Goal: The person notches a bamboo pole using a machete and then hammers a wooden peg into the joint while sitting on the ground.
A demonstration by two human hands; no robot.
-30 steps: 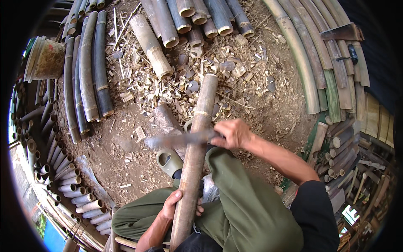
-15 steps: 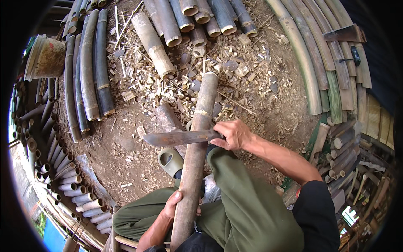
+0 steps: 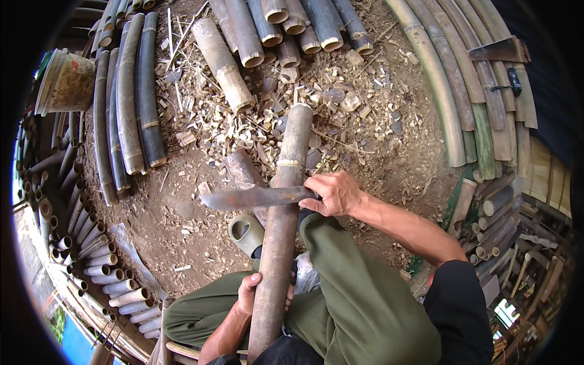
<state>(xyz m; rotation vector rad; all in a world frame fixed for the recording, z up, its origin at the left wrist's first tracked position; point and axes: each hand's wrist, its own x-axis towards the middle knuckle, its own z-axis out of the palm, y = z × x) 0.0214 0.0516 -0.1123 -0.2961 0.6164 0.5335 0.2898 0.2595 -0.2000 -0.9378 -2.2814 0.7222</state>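
Observation:
A brown bamboo pole slants away from my lap, its far end over the wood chips. Wrapped round its lower part is my left hand, thumb on top, some fingertips showing on the right side. My right hand is closed on the handle of a machete. The long, rust-marked blade lies crosswise over the pole, just below the pale joint ring, pointing left. Motion slightly blurs its tip. Whether the edge touches the bamboo I cannot tell.
Wood chips litter the dirt ahead. Cut bamboo poles lie at the far side, with more poles at left and split lengths at right. A dirty bucket stands far left. Below the blade is a green clog.
The machete has shifted slightly left and its blade has turned a little. The pole's far end has swung slightly left. My left hand keeps its grip.

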